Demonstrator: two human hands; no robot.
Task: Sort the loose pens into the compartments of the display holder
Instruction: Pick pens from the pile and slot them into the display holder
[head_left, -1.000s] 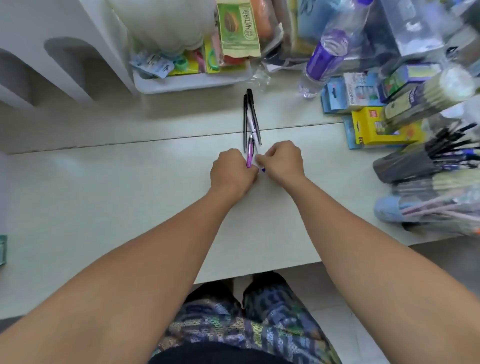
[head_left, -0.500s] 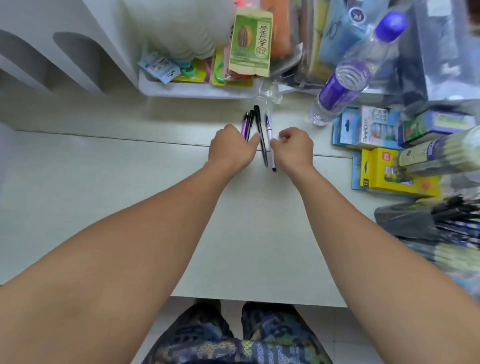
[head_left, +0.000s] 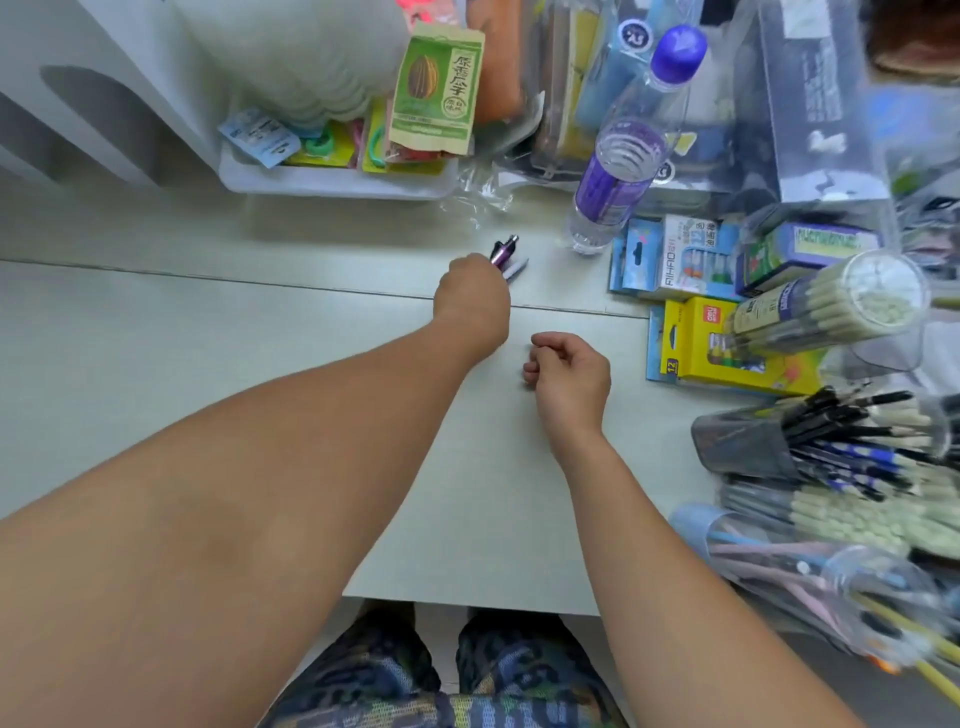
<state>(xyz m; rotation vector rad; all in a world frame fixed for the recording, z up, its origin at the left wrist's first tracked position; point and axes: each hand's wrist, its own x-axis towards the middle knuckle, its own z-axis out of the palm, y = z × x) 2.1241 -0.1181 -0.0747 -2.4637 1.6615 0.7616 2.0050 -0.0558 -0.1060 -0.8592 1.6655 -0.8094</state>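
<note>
My left hand (head_left: 471, 299) grips the gathered pens (head_left: 506, 258), tips projecting just beside the water bottle (head_left: 621, 166). My right hand (head_left: 569, 376), nearer me than the bottle, is loosely curled, holding nothing. No pen sorted yet; holder (head_left: 748, 441) right of the bottle.

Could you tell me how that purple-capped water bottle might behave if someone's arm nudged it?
The water bottle is tall and narrow and stands upright, so it would probably tip. It looks clear and mostly empty, likely light. Being round, it might roll toward the blue packets.

Left hand (head_left: 470, 299) gripping perhaps three pens (head_left: 506, 255); right hand (head_left: 569, 376) loosely curled.
</note>
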